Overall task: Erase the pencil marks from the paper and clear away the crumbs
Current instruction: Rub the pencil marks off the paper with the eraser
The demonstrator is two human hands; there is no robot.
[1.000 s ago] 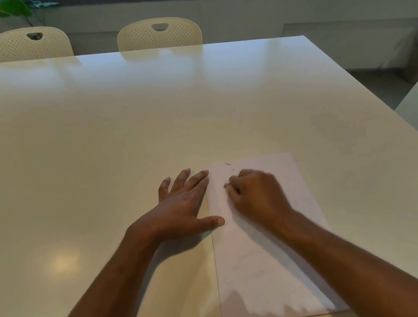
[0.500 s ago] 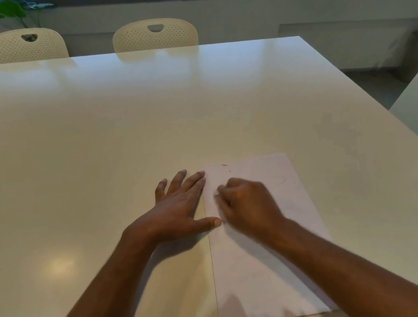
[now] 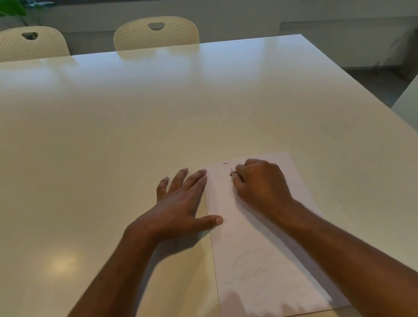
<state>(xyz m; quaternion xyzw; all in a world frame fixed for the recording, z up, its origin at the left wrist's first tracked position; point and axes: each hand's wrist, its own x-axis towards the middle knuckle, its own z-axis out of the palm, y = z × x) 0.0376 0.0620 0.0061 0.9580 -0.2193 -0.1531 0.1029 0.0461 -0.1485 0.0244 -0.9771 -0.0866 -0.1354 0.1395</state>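
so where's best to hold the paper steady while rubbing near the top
Press flat fingers on the paper's left edge, coming from the left as the left hand does. It lies flat on the table, so pinning works; the right hand works near the top.

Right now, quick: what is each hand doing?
Left hand: open, fingers flat, thumb on the paper's left edge.
Right hand: fingers curled at the paper's far end; whether they hold an eraser cannot be told.

A glossy cream table (image 3: 123, 130) carries one paper (image 3: 264, 268) near its front edge.
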